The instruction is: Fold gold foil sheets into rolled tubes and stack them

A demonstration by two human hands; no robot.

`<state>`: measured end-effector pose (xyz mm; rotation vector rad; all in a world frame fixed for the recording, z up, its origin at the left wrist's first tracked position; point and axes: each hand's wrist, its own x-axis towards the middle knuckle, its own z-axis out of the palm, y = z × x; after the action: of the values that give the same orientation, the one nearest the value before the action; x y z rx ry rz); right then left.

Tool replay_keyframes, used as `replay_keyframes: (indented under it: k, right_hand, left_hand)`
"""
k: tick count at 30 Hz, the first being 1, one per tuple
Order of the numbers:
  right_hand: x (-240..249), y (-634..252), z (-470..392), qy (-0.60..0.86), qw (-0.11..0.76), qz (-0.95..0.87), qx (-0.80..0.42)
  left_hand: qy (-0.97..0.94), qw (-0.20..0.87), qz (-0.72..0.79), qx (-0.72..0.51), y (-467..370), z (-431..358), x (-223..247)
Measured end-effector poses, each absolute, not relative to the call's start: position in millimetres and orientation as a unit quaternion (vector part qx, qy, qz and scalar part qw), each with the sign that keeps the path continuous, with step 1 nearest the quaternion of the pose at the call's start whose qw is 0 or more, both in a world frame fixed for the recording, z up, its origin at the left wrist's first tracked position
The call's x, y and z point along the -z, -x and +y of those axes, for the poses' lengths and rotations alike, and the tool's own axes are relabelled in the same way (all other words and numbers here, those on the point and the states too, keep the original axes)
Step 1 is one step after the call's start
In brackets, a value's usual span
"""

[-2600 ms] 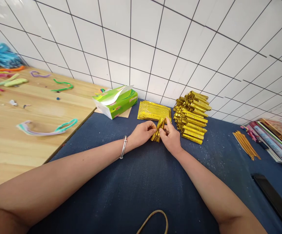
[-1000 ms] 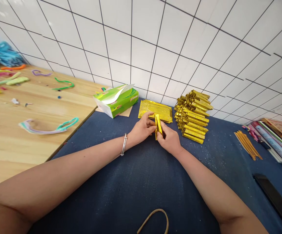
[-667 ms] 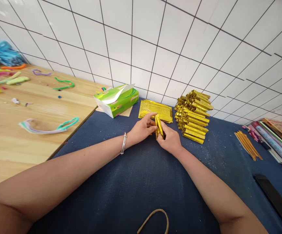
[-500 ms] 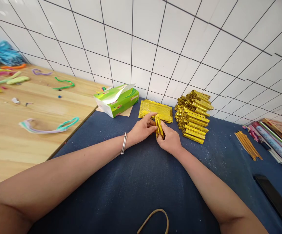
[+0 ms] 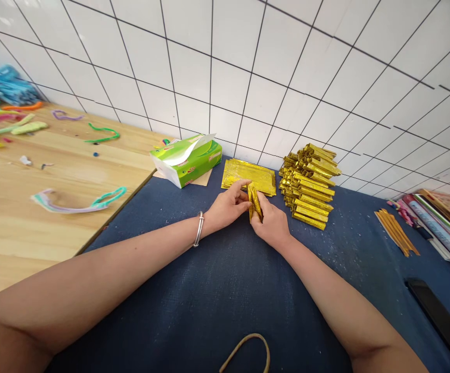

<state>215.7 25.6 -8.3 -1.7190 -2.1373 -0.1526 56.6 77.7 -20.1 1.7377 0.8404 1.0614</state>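
Note:
Between my hands is a folded piece of gold foil paper (image 5: 254, 201), held tilted up over the dark blue cloth (image 5: 209, 290). My right hand (image 5: 272, 223) is closed around its right side. From the left, my left hand (image 5: 228, 207) pinches its edge with thumb and fingers, the index finger stretched out over the top. A silver bangle (image 5: 199, 229) circles my left wrist. Just behind my hands lies a flat stack of gold foil sheets (image 5: 250, 173). To their right stands a pile of folded gold foil strips (image 5: 309, 186).
A green tissue box (image 5: 194, 160) stands at the back left. Coloured pipe cleaners (image 5: 7, 88) lie on the wooden table (image 5: 65, 233). At right are orange-brown strips (image 5: 396, 232), books (image 5: 443, 228) and a black phone-like object (image 5: 438, 321). A tan cord loop (image 5: 248, 339) lies in front.
The folded foil paper looks slightly more closed between my fingers. My hands have barely moved.

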Motion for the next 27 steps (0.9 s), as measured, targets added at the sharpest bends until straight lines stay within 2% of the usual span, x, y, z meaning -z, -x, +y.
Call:
replay_keyframes:
  k: [7,19,27]
  right_hand:
    - [6.8,-215.1,25.4,0.599,0.219,-0.768,0.063]
    - [9.4,-218.2,27.2,0.603,0.208,-0.766,0.084]
    - [12.8,-220.1,28.0,0.569,0.219,-0.788,0.088]
  left_hand:
    - [-0.716,0.431,0.348,-0.424,-57.6,77.0,20.3]
    - [-0.735,0.406,0.36,-0.407,-56.9,71.4,13.0]
    - [-0.728,0.421,0.341,-0.419,-57.1,73.4,15.9]
